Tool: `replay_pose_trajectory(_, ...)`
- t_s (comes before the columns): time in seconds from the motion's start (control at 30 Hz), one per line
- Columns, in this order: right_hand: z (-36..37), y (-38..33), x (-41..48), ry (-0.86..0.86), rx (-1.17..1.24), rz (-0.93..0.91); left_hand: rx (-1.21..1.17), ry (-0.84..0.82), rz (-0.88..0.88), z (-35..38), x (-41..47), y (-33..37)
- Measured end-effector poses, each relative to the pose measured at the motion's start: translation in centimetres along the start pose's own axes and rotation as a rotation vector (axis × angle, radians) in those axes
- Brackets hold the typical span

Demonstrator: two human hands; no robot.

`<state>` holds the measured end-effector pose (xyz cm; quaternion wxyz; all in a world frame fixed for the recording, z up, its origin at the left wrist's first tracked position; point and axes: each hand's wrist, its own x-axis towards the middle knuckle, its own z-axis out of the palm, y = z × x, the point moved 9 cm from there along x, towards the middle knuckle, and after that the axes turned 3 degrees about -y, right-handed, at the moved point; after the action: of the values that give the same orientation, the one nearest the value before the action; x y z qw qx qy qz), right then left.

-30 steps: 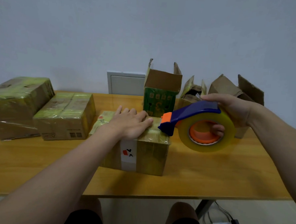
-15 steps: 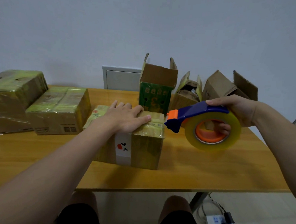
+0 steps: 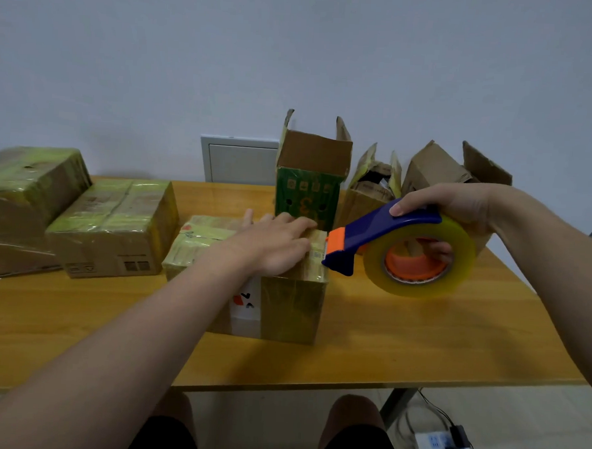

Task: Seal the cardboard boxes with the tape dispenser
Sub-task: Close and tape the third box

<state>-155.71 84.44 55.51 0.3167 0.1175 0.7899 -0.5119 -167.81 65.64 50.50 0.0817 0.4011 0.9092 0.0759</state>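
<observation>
A small cardboard box wrapped in yellowish tape stands in the middle of the wooden table. My left hand lies flat on its top, fingers spread, pressing down. My right hand grips a blue and orange tape dispenser with a large clear tape roll. Its orange nose touches the top right edge of the box. Three open cardboard boxes stand behind: a green one, a narrow one and a brown one.
Two taped boxes sit at the left, a large one and a smaller one. A white wall panel is behind the table. My knees, a power strip and cables show below the table's front edge.
The dispenser has moved left, back to the box's right top edge, after drawing away half a second ago. My left hand stays pressed on the box top. The camera shifted slightly.
</observation>
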Motion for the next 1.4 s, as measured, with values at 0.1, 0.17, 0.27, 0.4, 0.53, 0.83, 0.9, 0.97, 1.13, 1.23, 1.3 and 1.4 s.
replay_pose_trajectory(0.1, -0.3, 0.0, -0.4, -0.01, -0.021, 0.005, 0.0, 0.02, 0.036, 0.4, 0.1, 1.3)
replay_pose_trajectory(0.17, -0.6, -0.1, -0.8, -0.009, -0.023, -0.02, -0.023, 0.02, 0.025, 0.3, 0.2, 1.0)
replay_pose_trajectory(0.27, -1.0, -0.1, -1.3, 0.004, -0.021, -0.041, -0.039, 0.006, 0.031, 0.1, 0.0, 1.0)
replay_pose_trajectory(0.4, -0.8, 0.6, -1.3, -0.002, 0.0, -0.052, -0.036, -0.009, 0.029, 0.2, -0.3, 1.4)
replay_pose_trajectory(0.53, -0.4, 1.2, -1.3, -0.011, 0.013, -0.057, -0.004, -0.038, -0.009, 0.4, -0.2, 1.4)
replay_pose_trajectory(0.83, 0.3, -2.3, -1.2, 0.016, -0.136, -0.052, -0.048, 0.036, -0.011, 0.1, -0.6, 1.3)
replay_pose_trajectory(0.9, 0.6, -3.4, -1.0, 0.028, -0.161, -0.031, -0.058, 0.035, -0.023, 0.3, -0.3, 1.2)
replay_pose_trajectory(0.97, 0.5, -4.3, -0.6, 0.057, -0.194, 0.002, -0.049, 0.023, -0.027, 0.5, -0.2, 1.1)
replay_pose_trajectory(1.13, 0.0, -6.4, -0.3, 0.119, -0.319, 0.126, -0.043, 0.007, -0.007, 0.5, 0.0, 1.0)
replay_pose_trajectory(1.23, 1.5, -7.1, 1.0, 0.065, -0.477, 0.245, -0.021, 0.005, -0.007, 0.3, 0.0, 1.1)
replay_pose_trajectory(1.3, 3.0, -6.1, 2.5, 0.045, -0.636, 0.331, -0.008, 0.005, -0.014, 0.4, -0.2, 1.1)
replay_pose_trajectory(1.4, 3.7, -4.5, 4.0, 0.081, -0.595, 0.296, -0.005, 0.003, -0.036, 0.3, -0.2, 1.1)
